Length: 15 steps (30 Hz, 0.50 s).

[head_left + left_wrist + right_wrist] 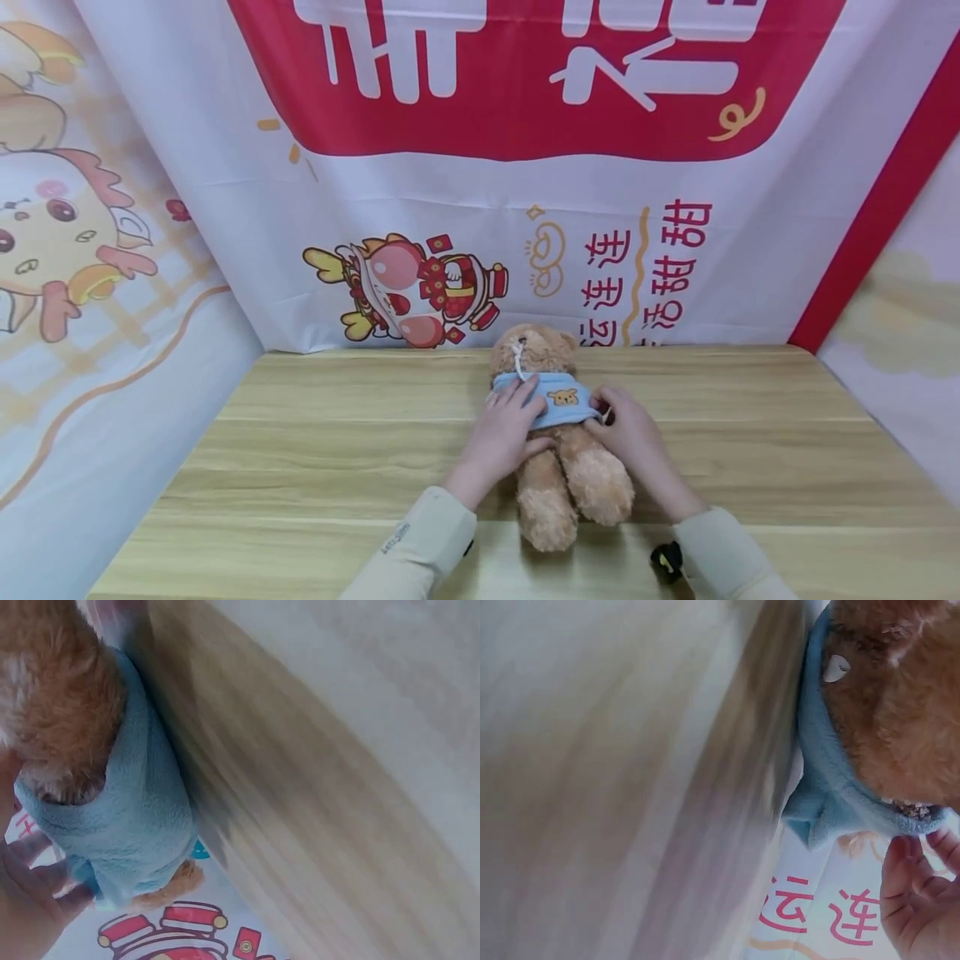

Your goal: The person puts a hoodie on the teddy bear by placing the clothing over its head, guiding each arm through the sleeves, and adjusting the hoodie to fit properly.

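Head view: bear [570, 446] on tabletop [337, 433]. Left grip [506, 425] loosely spread on its shirt [543, 408], likely steadying; right grip [628, 427] closed, pinching hem [570, 423] across bear.

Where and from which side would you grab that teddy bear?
Probably round the blue shirt at its middle, from both sides: the teddy bear lies lengthwise on the table, legs toward the camera, so both flanks face sideways.

Red characters 运连连 [606, 292] and 活甜甜 [684, 258] on the white backdrop [772, 250] (sleeve lettering [395, 539] too small to read)
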Available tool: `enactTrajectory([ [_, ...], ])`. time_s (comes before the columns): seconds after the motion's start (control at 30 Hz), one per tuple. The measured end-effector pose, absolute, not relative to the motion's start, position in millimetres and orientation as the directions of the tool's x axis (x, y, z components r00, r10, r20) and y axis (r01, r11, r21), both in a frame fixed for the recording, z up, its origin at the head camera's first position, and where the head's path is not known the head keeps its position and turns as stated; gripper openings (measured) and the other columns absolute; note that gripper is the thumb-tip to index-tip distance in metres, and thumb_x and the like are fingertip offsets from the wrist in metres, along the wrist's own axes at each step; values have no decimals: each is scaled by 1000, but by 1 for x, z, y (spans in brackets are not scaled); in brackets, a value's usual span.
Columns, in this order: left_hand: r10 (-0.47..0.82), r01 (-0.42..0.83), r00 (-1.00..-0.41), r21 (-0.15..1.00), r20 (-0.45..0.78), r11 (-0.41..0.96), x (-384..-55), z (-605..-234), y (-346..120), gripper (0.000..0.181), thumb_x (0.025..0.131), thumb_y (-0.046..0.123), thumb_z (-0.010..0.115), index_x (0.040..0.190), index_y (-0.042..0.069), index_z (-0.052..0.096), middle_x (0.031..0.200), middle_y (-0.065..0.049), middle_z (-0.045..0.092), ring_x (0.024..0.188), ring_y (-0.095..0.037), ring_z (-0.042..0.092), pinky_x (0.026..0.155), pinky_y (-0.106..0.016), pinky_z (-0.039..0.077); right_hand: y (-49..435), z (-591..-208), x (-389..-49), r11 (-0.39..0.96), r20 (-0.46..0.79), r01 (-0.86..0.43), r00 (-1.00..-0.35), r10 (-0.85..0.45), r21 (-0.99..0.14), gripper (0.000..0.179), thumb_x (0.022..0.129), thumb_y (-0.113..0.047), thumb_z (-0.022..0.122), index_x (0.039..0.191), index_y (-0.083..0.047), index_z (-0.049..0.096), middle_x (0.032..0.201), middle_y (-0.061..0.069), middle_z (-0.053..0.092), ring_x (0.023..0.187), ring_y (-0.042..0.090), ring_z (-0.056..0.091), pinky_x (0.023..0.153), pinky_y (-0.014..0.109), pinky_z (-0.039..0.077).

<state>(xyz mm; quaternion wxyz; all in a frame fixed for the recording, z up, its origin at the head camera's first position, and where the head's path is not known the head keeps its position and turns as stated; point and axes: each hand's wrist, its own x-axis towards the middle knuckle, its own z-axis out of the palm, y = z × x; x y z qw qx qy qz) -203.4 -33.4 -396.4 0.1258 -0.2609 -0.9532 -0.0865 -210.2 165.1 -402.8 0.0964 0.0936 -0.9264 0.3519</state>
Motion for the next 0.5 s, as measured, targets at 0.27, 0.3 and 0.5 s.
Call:
enactTrajectory([
  [0.27,465,515,-847,180,258,838,-206,-394,-30,63,90,42,62,139,9,40,145,-15,46,130,-32,49,105,-44,44,168,-400,-210,704,317,-327,-936,-152,-631,14,83,-2,61,96,1,66,97,15,66,88,26,63,76,38,55],
  [0.3,460,511,-850,186,258,839,-206,-394,-30,65,90,41,62,140,8,38,145,-15,46,130,-31,49,106,-42,43,169,-399,-211,706,321,-334,-934,-158,-624,15,83,0,60,96,2,66,98,17,66,87,28,63,75,39,55],
  [0.5,445,481,-872,190,204,856,-207,-391,-28,58,92,44,58,143,23,41,151,-11,40,130,-35,48,105,-45,44,172,-396,-213,705,297,-336,-937,-184,-624,19,80,8,57,97,5,65,100,22,67,85,31,64,73,40,54],
])
